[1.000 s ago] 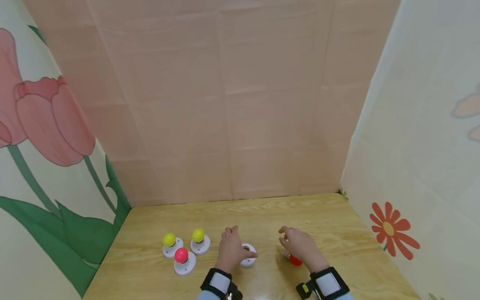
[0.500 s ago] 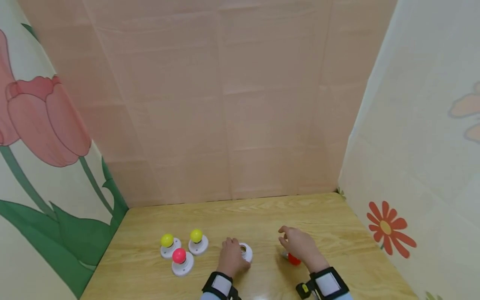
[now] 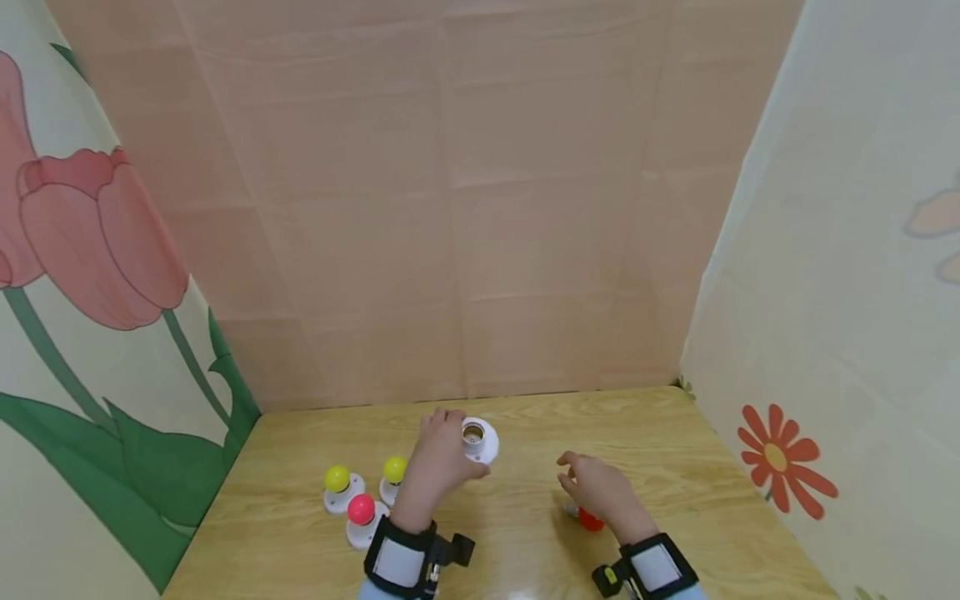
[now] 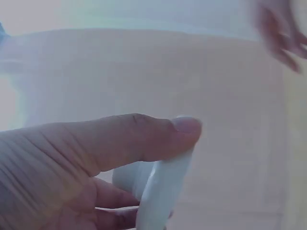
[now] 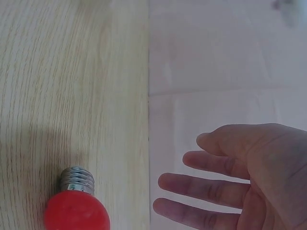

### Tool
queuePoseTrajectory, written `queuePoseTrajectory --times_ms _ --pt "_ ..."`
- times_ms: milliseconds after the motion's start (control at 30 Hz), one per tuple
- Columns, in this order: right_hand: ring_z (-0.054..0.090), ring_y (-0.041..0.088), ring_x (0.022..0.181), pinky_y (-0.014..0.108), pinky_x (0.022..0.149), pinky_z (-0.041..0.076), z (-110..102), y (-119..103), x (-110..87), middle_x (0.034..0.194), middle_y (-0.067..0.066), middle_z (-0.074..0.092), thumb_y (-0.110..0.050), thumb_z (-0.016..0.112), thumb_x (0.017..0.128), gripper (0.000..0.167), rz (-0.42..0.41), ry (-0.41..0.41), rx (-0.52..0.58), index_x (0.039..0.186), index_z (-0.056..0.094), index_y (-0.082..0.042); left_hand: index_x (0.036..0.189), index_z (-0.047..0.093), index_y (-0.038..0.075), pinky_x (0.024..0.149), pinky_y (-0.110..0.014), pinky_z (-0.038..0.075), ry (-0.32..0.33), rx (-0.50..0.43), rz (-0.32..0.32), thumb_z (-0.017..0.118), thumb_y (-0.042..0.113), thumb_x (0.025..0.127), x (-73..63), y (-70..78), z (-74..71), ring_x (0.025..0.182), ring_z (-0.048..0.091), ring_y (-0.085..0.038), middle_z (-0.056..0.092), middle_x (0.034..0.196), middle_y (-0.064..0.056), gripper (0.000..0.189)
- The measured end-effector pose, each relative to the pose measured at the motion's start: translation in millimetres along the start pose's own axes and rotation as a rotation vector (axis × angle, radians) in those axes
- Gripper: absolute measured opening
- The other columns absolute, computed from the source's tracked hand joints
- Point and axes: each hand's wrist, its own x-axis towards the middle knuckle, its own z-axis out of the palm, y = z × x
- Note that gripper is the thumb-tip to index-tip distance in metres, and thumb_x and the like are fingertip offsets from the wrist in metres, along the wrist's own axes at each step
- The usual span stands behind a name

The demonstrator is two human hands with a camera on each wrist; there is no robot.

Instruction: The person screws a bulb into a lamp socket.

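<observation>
A round white lamp socket (image 3: 487, 443) with a brass-coloured opening is pinched at its rim by my left hand (image 3: 433, 460), held up in front of my body. In the left wrist view, the thumb lies along one face of the socket's base (image 4: 167, 191) and the fingers are behind it, partly hidden. My right hand (image 3: 600, 493) hovers over the table, fingers loosely spread and holding nothing. Below it lies a loose red bulb (image 5: 76, 212) with a silver screw end, partly covered by that hand in the head view.
To the left stand two yellow bulbs (image 3: 337, 478) and a pink-red bulb (image 3: 361, 509), each in a white socket; my left forearm overlaps some. The wooden table (image 3: 525, 575) ends at a pinkish cloth backdrop (image 3: 450, 250), with printed side walls.
My left hand came down to the white socket on the table, took hold of it, and lifted it up and forward. The right hand has stayed in place above the red bulb.
</observation>
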Motion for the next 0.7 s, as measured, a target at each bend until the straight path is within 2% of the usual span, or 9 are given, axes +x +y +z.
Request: queuePoseTrajectory --times_ms 100,200,333,533,700 --pt "0.063 0.017 0.073 0.038 0.063 0.054 0.7 0.1 0.7 0.09 0.005 0.068 -0.024 0.067 0.09 0.027 0.005 -0.005 -0.002 0.112 0.065 -0.009 0.128 0.054 -0.003 0.091 -0.044 0.049 0.029 0.005 0.032 0.092 0.03 0.061 -13.2 9.0 -18.4 0.11 0.047 -0.032 0.055 0.121 -0.016 0.084" --pt "0.063 0.017 0.073 0.038 0.064 0.054 2.5 1.2 1.3 0.09 0.005 0.068 -0.024 0.067 0.09 0.026 0.007 0.006 -0.008 0.111 0.065 -0.009 0.127 0.055 -0.003 0.091 -0.045 0.048 0.05 0.002 0.055 0.092 0.031 0.059 -24.2 10.4 -23.0 0.11 0.047 -0.033 0.056 0.119 -0.016 0.084" --pt "0.064 0.017 0.074 0.038 0.064 0.054 4.5 3.0 1.6 0.089 0.004 0.068 -0.024 0.067 0.089 0.026 0.001 0.024 -0.003 0.111 0.066 -0.009 0.124 0.056 -0.004 0.091 -0.048 0.048 0.04 -0.034 0.045 0.092 0.03 0.059 -30.2 3.7 -12.8 0.109 0.047 -0.035 0.056 0.117 -0.018 0.082" --pt "0.064 0.017 0.076 0.039 0.066 0.054 6.4 3.5 1.7 0.09 0.004 0.068 -0.024 0.067 0.089 0.025 0.0 0.019 0.005 0.11 0.066 -0.01 0.125 0.056 -0.005 0.092 -0.049 0.048 0.009 -0.059 -0.009 0.092 0.028 0.059 -27.0 -10.6 6.9 0.109 0.048 -0.035 0.056 0.117 -0.019 0.082" --pt "0.065 0.02 0.078 0.041 0.067 0.055 5.6 4.8 0.8 0.094 0.008 0.069 -0.022 0.071 0.086 0.03 0.001 -0.002 0.001 0.112 0.065 -0.008 0.125 0.056 -0.004 0.091 -0.049 0.048 0.013 -0.067 -0.038 0.092 0.027 0.059 -23.6 -13.3 9.6 0.109 0.048 -0.035 0.056 0.117 -0.02 0.082"
